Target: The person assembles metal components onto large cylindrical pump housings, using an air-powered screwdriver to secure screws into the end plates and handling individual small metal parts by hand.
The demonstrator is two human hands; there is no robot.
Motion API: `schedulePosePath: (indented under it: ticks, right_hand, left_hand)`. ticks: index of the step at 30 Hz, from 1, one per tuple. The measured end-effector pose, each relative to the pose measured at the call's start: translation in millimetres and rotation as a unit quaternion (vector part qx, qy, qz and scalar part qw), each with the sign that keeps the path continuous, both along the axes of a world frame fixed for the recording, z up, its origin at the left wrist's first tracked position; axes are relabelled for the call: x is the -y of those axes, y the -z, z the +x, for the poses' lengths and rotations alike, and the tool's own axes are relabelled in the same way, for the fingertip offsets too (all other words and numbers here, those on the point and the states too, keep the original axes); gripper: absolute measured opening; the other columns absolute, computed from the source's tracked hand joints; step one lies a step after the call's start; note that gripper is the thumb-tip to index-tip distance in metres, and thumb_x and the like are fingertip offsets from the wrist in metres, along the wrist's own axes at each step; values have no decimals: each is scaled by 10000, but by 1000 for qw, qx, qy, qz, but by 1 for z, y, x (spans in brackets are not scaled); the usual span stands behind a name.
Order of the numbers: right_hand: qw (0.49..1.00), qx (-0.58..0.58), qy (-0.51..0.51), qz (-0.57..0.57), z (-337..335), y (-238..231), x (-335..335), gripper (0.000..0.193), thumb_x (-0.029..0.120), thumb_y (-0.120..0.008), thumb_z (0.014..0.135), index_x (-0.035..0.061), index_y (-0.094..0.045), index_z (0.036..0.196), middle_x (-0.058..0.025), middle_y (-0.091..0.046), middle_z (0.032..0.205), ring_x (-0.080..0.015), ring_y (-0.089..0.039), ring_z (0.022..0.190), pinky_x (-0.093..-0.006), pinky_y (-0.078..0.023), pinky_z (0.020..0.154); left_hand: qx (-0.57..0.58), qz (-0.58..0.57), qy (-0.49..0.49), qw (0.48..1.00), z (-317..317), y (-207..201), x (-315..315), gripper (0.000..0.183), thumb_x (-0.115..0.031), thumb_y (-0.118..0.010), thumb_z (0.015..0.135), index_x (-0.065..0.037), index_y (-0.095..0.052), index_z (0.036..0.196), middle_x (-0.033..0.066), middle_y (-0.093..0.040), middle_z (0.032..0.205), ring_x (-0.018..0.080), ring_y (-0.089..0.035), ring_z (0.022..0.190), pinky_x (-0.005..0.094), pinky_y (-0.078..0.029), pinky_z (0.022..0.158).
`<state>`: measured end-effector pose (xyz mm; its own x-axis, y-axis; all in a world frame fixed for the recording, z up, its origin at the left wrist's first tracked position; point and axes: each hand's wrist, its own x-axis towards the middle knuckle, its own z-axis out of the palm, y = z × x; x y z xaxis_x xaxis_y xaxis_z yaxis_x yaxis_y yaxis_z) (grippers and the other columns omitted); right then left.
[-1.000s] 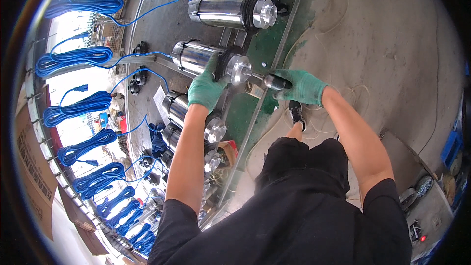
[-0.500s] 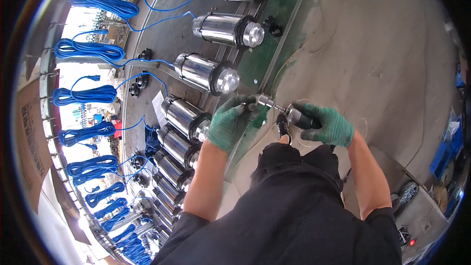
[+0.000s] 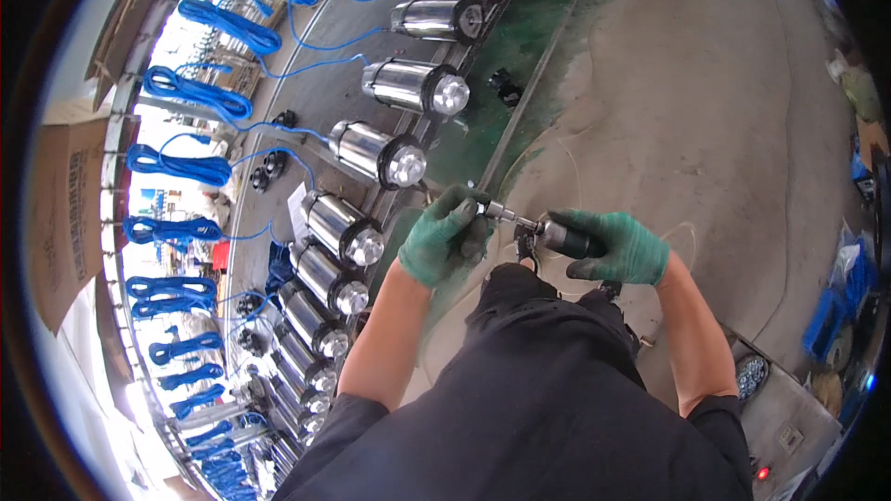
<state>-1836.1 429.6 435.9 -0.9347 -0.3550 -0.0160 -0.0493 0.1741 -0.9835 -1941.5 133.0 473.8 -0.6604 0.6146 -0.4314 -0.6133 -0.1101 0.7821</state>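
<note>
In my right hand [image 3: 624, 247], gloved in green with dark fingertips, is a dark-bodied power screwdriver [image 3: 574, 239]. Its thin shaft ends in a silver socket [image 3: 497, 211] that points left. My left hand [image 3: 438, 239], in a matching glove, has its fingertips closed at the socket's tip. Whatever they pinch there is too small and covered to name. Left of that hand stands a row of shiny steel motor cylinders [image 3: 369, 152] with black collars and clear or silvery end caps. The closest cylinder [image 3: 342, 226] lies just beyond my left wrist.
Coiled blue cables [image 3: 186, 165] hang along a rail at the left, each linked to a cylinder. Black round parts [image 3: 271, 167] rest on the dark bench. Other black parts [image 3: 506, 88] lie on the green strip. A grey box [image 3: 789, 436] and blue plastic [image 3: 831, 315] are at the right.
My view has shifted, so the cylinders and cables appear moved. My left fingertips have come up against the socket, and the screwdriver sits slightly lower in view.
</note>
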Motion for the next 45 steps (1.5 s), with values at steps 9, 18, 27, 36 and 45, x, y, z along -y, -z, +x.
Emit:
schedulePosePath:
  ticks: [9, 18, 27, 36, 45]
  right_hand:
    - [995, 70, 27, 66, -32, -6, -5, 748, 225, -847, 777, 95, -549, 1450, -148, -720, 1142, -212, -689, 943, -349, -535, 881]
    - [997, 34, 62, -3, -93, 32, 19, 761, 156, -848, 756, 134, -549, 1455, -106, -716, 1198, -228, -706, 1005, -358, -544, 888]
    - [995, 41, 46, 79, -134, 43, 26, 769, 190, -847, 775, 168, -533, 1477, -93, -731, 1089, -256, -713, 932, -351, -546, 844]
    - [989, 60, 43, 128, -140, 44, 29, 740, 256, -833, 788, 202, -545, 1467, -96, -725, 1101, -281, -706, 899, -370, -556, 815]
    - [993, 94, 46, 59, -134, 49, 29, 759, 235, -837, 771, 179, -543, 1468, -115, -718, 1135, -263, -707, 909, -345, -554, 853]
  left_hand:
    - [192, 125, 48, 972, -55, 40, -16, 373, -270, -559, 1047, -87, -565, 1371, 15, -511, 697, 88, -404, 483, 248, -342, 413]
    - [276, 84, -5, 958, -109, 54, -15, 399, -365, -602, 1022, -188, -577, 1378, 3, -484, 792, 113, -420, 609, 262, -358, 476]
    - [247, 70, 31, 966, -154, 72, -1, 392, -407, -581, 1030, -148, -576, 1324, -23, -447, 666, 105, -395, 547, 266, -327, 475]
    - [178, -54, 23, 982, -167, 78, 0, 396, -437, -574, 1029, -96, -627, 1223, -41, -376, 585, 88, -296, 443, 255, -274, 416]
    - [190, 54, 50, 979, -163, 86, 7, 358, -378, -590, 1032, -102, -583, 1259, -7, -457, 685, 112, -362, 518, 294, -348, 474]
